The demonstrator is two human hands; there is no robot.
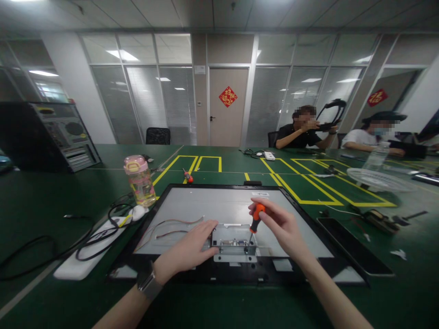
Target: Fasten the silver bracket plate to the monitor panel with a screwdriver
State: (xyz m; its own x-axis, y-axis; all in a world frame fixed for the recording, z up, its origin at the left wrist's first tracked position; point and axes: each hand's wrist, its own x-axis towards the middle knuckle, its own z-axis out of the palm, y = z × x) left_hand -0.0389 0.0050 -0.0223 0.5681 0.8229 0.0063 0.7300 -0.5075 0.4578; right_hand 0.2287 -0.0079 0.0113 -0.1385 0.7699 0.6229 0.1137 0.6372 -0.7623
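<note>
Firmly enough to keep it steep, our right hand [283, 224] holds a screwdriver [258, 217] with an orange and black handle, fingers and thumb closed around its upper end. Its shaft points down to the right part of a metal bracket [236, 259]; whether the tip sits in a screw is too small for us to tell. Our left hand [188, 246] lies palm down at the bracket's left end, thumb apart from the fingers; we cannot tell whether it pinches the metal or only rests there. We wear a watch [150, 284] on that wrist.

The bracket, with a row of sockets facing us, sits near the close edge of a large flat panel [202, 201], grey-white inside a black frame. Thin wires [168, 222] lie loose on the panel, left of the bracket.

Around it, on the green table [240, 308], we have a white power strip [82, 262] with black cords and a pink-lidded bottle [140, 180] to the left, and a black phone-like slab [355, 246] to the right. A red-handled tool [188, 177] lies beyond the panel, near yellow tape lines [317, 202]. Farther off, we see a computer case [61, 132] on the left and two seated people [291, 137] on the right.
</note>
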